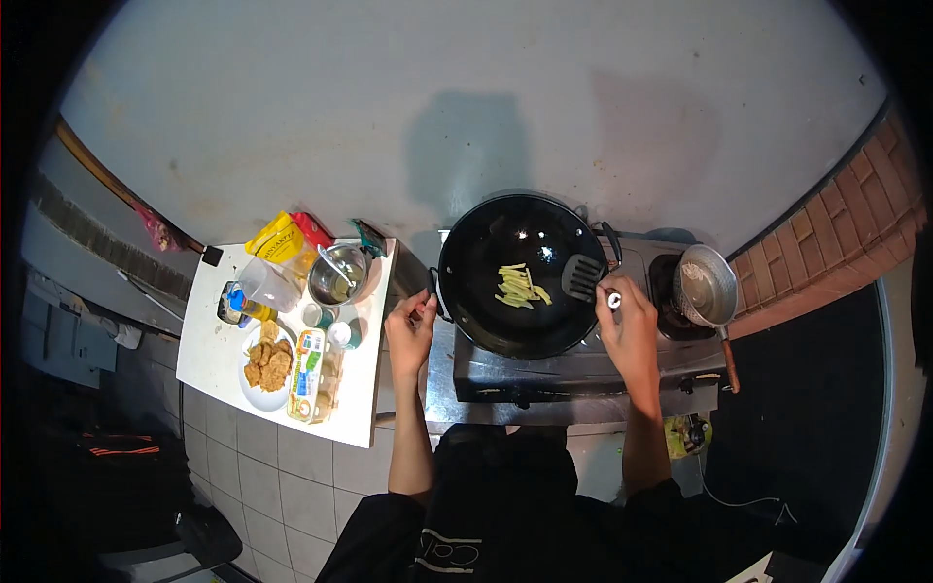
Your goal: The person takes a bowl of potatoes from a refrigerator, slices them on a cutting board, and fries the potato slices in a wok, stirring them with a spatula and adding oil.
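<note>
A black wok [476, 228] sits on the stove, with a small pile of pale green vegetable strips [521, 288] in its middle. My right hand [630, 316] is closed around the handle of a slotted spatula [583, 276]. The spatula's dark blade is over the wok's right side, apart from the strips. At the wok's left side, my left hand [412, 325] has its fingers curled in a pinch at the loop handle [440, 296].
A saucepan [717, 284] with a wooden handle stands on the right burner of the stove [603, 374]. On the white table [219, 364] at left are a plate of fried food [270, 367], an egg carton [309, 374], a metal bowl [340, 275], jars and a yellow packet [276, 240].
</note>
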`<action>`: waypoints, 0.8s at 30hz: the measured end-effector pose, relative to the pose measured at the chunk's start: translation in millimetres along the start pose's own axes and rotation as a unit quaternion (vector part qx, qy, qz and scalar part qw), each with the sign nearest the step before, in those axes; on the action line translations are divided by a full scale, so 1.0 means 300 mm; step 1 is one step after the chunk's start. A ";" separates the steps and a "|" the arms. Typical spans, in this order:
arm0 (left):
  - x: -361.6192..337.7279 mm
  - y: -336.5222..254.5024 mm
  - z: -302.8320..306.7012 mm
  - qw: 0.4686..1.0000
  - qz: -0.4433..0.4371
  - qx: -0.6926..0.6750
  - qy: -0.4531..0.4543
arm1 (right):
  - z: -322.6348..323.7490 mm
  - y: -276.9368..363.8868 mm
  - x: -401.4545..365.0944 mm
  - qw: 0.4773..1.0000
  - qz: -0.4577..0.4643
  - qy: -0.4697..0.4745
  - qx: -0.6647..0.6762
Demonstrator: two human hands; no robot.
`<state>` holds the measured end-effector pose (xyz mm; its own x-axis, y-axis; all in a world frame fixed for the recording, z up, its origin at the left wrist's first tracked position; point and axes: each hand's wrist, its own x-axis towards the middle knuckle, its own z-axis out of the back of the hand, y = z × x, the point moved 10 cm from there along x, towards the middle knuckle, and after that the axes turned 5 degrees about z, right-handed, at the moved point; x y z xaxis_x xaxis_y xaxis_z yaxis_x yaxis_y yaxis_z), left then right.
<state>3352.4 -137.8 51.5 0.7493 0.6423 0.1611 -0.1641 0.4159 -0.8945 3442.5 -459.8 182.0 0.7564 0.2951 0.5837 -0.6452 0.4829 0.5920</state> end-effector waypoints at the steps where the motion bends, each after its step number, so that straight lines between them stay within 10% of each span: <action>1: -0.003 -0.008 0.001 1.000 0.000 -0.001 0.003 | -0.027 -0.011 -0.012 1.000 -0.003 0.017 -0.012; 14: 0.006 -0.022 0.002 0.999 -0.007 0.032 0.010 | -0.077 -0.002 0.044 0.998 0.047 0.004 0.046; 24: 0.012 0.009 -0.002 1.000 -0.019 0.016 0.007 | -0.248 0.036 -0.063 0.951 0.158 0.254 0.080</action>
<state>3354.9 -134.8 49.3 0.7647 0.6160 0.1892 -0.1555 0.4613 -0.8735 3429.1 -398.9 136.2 0.4509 0.7842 0.4262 -0.8257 0.1851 0.5329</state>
